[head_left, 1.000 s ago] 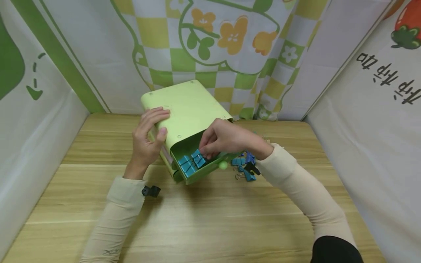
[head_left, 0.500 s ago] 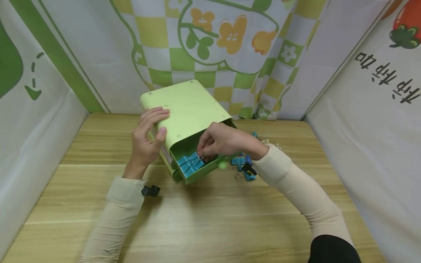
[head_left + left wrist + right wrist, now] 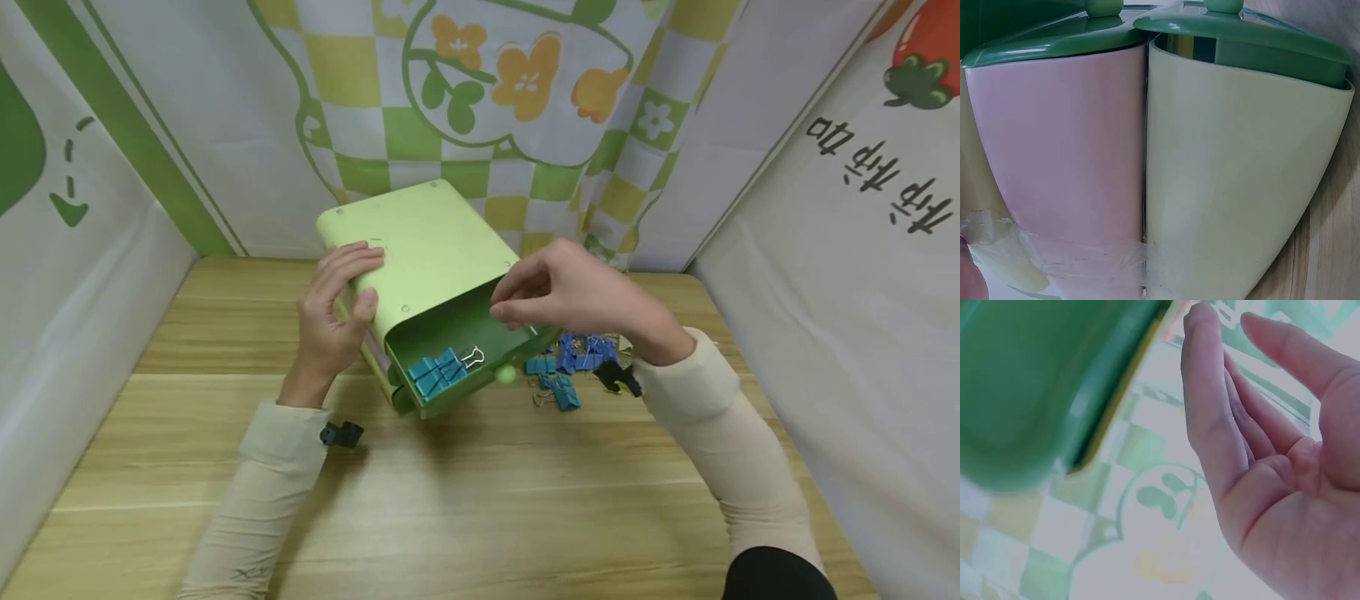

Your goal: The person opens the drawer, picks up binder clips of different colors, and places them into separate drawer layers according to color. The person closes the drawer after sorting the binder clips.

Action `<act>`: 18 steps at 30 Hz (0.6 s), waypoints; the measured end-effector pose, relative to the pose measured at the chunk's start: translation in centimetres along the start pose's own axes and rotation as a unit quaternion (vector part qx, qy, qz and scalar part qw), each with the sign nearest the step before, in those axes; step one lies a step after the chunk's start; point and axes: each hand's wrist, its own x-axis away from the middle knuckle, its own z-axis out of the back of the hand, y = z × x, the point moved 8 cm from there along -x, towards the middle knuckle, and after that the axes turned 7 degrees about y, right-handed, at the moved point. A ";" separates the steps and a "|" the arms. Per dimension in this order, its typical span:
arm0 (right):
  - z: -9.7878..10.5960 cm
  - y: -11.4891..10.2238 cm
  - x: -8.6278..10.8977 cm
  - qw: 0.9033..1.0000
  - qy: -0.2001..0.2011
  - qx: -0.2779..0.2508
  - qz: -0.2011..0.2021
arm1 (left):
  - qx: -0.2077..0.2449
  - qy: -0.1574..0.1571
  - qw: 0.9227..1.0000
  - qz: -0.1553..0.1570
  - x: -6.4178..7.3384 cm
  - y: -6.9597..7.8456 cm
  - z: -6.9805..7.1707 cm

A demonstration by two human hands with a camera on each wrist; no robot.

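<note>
Left hand (image 3: 337, 304) laid over the left edge of the pale green box (image 3: 420, 250), fingers flat on its upper face, thumb spread apart, clasping nothing. I read it as a steadying touch, so the box won't slide while its drawer stands out.

Green drawer (image 3: 459, 395) juts out to the right of this hand, knob (image 3: 506, 373) turned my way, mouth uncovered; suits reaching in from above.

Right hand (image 3: 577, 287) hangs over the drawer's far right end, fingers gently bent, thumb clear of the fingertips. Holds nothing, by its wrist view.

Below and left of it: at least 2 blue binder clips (image 3: 437, 372), side by side in the drawer's near left corner, packed close, I'd judge, to save room. Wire handles (image 3: 474, 357) point rightward.

Loose clips (image 3: 564, 392) heaped on the worktop (image 3: 525, 500) below my right wrist, probably for short reach; overlap hides the count.
</note>
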 end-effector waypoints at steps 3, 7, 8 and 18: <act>1.2 0.0 1.5 1.000 0.014 0.004 0.005 | 0.003 0.000 1.000 -0.001 -0.1 0.0 0.0; 1.4 0.3 3.5 1.000 0.007 -0.011 0.012 | 0.002 0.001 1.000 -0.003 -0.2 0.0 0.0; 1.2 0.4 4.0 1.000 0.002 -0.014 0.015 | 0.001 0.001 1.000 -0.004 -0.2 -0.1 0.0; -2.4 2.6 6.6 0.995 -0.069 0.025 0.064 | 0.003 0.003 1.000 -0.003 -0.1 -0.1 0.0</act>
